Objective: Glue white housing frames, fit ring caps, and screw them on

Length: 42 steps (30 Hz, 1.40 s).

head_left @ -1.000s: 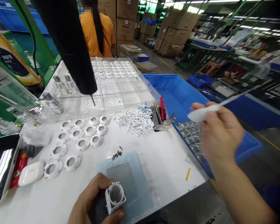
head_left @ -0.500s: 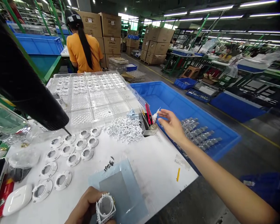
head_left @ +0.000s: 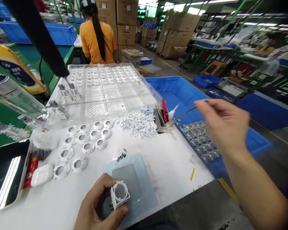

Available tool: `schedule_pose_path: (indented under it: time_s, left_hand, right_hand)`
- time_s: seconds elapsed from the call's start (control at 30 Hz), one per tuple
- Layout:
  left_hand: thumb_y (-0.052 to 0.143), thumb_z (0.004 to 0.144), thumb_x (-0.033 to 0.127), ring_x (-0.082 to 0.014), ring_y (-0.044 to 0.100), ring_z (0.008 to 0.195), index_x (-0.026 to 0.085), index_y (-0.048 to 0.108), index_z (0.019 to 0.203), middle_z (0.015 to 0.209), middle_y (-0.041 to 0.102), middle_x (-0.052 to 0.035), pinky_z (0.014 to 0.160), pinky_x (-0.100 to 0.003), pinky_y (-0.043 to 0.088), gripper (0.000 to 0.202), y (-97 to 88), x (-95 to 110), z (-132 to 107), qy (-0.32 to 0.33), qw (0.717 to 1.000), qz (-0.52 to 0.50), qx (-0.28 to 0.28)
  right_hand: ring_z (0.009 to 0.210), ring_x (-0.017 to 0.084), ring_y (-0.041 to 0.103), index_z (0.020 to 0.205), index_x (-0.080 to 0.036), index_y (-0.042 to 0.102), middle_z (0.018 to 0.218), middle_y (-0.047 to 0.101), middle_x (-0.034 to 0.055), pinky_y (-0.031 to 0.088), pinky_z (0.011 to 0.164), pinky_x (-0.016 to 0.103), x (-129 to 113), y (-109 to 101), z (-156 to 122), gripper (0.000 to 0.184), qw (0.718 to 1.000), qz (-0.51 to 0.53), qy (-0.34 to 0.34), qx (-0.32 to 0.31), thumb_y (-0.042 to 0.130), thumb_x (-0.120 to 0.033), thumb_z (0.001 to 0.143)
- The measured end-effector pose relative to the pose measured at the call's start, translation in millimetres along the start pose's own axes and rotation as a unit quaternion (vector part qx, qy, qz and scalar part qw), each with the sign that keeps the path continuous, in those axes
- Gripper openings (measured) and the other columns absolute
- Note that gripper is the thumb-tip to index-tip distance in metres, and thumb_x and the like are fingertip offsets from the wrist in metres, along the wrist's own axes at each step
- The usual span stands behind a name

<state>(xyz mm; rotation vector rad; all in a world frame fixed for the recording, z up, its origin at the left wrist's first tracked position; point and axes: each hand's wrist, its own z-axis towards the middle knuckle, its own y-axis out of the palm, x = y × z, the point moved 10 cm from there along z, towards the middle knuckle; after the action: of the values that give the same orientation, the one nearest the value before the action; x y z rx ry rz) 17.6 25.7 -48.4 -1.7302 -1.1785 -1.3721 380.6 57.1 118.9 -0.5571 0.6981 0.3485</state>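
Observation:
My left hand [head_left: 98, 207] is closed around a small white cylindrical plastic part [head_left: 120, 194], held just above a pale blue mat [head_left: 139, 188] at the table's near edge. My right hand [head_left: 223, 124] is raised over the blue bin [head_left: 182, 92], pinching a thin dark pointed tool [head_left: 190, 110] between thumb and fingers. A small holder [head_left: 164, 123] with a red-handled tool and a white nozzle bottle sits at the table's right edge, left of that hand. White flanged rings [head_left: 86, 140] lie in rows on the white table [head_left: 170, 166].
A heap of small white clips [head_left: 138, 123] lies mid-table. Clear compartment trays [head_left: 105, 86] cover the far end. A hanging black driver [head_left: 38, 35] is at upper left. A white case [head_left: 42, 174] lies at left. A person in an orange shirt [head_left: 97, 35] stands beyond. Metal parts [head_left: 201, 140] fill the bin.
My right hand put the white nozzle bottle into the holder, then drew back toward me holding a thin dark tool. My left hand keeps the white part.

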Motion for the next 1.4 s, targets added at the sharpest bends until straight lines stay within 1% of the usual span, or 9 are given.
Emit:
schedule_pose_path:
  time_s: [0.1, 0.2, 0.27, 0.37, 0.57, 0.97, 1.1, 1.3, 1.4]
  left_hand:
    - [0.079, 0.084, 0.033, -0.0172, 0.051, 0.078, 0.022, 0.065, 0.094, 0.086, 0.055, -0.0004, 0.067, -0.026, 0.037, 0.02, 3.2, 4.4, 0.1, 0.007, 1.0, -0.001, -0.025]
    - [0.078, 0.085, 0.029, -0.0172, 0.051, 0.079, 0.021, 0.063, 0.098, 0.086, 0.058, -0.0007, 0.068, -0.027, 0.038, 0.021, 6.2, 7.2, 0.2, 0.008, 0.999, -0.015, -0.049]
    - [0.078, 0.085, 0.028, -0.0169, 0.051, 0.079, 0.02, 0.062, 0.099, 0.086, 0.058, -0.0005, 0.069, -0.027, 0.039, 0.022, 7.2, 7.6, -0.1, 0.006, 0.998, -0.009, -0.059]
    - [0.078, 0.086, 0.027, -0.0164, 0.05, 0.081, 0.02, 0.062, 0.101, 0.087, 0.056, 0.0, 0.07, -0.027, 0.039, 0.023, 6.6, 7.5, -0.7, 0.014, 0.998, 0.008, -0.06]
    - [0.079, 0.087, 0.032, -0.0179, 0.051, 0.085, 0.02, 0.062, 0.104, 0.091, 0.056, -0.0012, 0.072, -0.03, 0.039, 0.027, 6.3, 2.9, -0.3, 0.034, 0.998, -0.004, -0.062]
    - [0.078, 0.084, 0.024, -0.015, 0.049, 0.076, 0.02, 0.063, 0.098, 0.086, 0.054, 0.0006, 0.066, -0.027, 0.038, 0.021, 5.3, 11.6, 1.2, 0.041, 0.998, -0.009, -0.049]
    - [0.079, 0.083, 0.027, -0.0162, 0.051, 0.077, 0.02, 0.062, 0.095, 0.086, 0.056, -0.0006, 0.068, -0.028, 0.038, 0.022, 7.0, 10.7, 1.3, 0.032, 0.998, -0.017, -0.051]
    - [0.076, 0.085, 0.028, -0.0173, 0.051, 0.078, 0.021, 0.064, 0.097, 0.087, 0.055, -0.0015, 0.066, -0.028, 0.036, 0.019, 7.5, 4.2, 0.9, 0.014, 0.998, -0.012, -0.052]
    - [0.077, 0.085, 0.031, -0.0177, 0.052, 0.077, 0.022, 0.066, 0.094, 0.086, 0.055, -0.001, 0.067, -0.028, 0.036, 0.017, 6.2, 3.8, 1.7, 0.022, 0.999, -0.007, -0.042]
  right_hand:
    - [0.082, 0.021, 0.068, 0.095, -0.028, 0.08, 0.092, 0.076, 0.003, 0.053, 0.08, 0.039, -30.1, -6.8, -33.2, 0.009, 0.998, 0.064, 0.001, 0.026, 0.076, -0.034, 0.089]
    - [0.081, 0.023, 0.067, 0.094, -0.031, 0.079, 0.089, 0.074, 0.0016, 0.056, 0.078, 0.04, -70.3, 27.0, -76.2, 0.01, 0.978, 0.151, -0.014, -0.143, 0.073, -0.023, 0.09]
    - [0.082, 0.022, 0.067, 0.1, -0.028, 0.075, 0.086, 0.072, 0.002, 0.056, 0.075, 0.039, -101.6, 52.5, -105.6, 0.017, 0.937, 0.217, -0.057, -0.269, 0.069, -0.015, 0.09]
    - [0.082, 0.02, 0.067, 0.105, -0.019, 0.071, 0.087, 0.071, 0.0045, 0.057, 0.072, 0.036, -130.1, 76.5, -131.1, 0.022, 0.885, 0.272, -0.107, -0.362, 0.066, -0.007, 0.087]
    - [0.079, 0.018, 0.065, 0.105, -0.014, 0.069, 0.085, 0.07, 0.0066, 0.057, 0.069, 0.034, -139.1, 95.2, -142.8, 0.023, 0.867, 0.301, -0.136, -0.373, 0.068, -0.003, 0.084]
    - [0.083, 0.019, 0.065, 0.108, -0.019, 0.068, 0.089, 0.069, 0.0049, 0.055, 0.071, 0.037, -125.6, 90.5, -136.3, 0.027, 0.885, 0.282, -0.107, -0.356, 0.064, -0.004, 0.086]
    - [0.083, 0.024, 0.065, 0.108, -0.025, 0.071, 0.089, 0.07, 0.0042, 0.053, 0.073, 0.043, -115.6, 73.7, -122.1, 0.028, 0.922, 0.246, -0.095, -0.284, 0.066, -0.008, 0.086]
    - [0.071, 0.025, 0.063, 0.08, -0.027, 0.075, 0.075, 0.068, 0.0037, 0.052, 0.074, 0.046, -70.1, 10.1, -66.7, 0.004, 0.979, 0.193, -0.061, 0.017, 0.075, -0.025, 0.085]
    - [0.074, 0.023, 0.067, 0.08, -0.022, 0.075, 0.08, 0.073, 0.006, 0.053, 0.074, 0.041, -39.3, -4.5, -38.9, 0.014, 0.994, 0.059, -0.06, 0.07, 0.075, -0.035, 0.086]
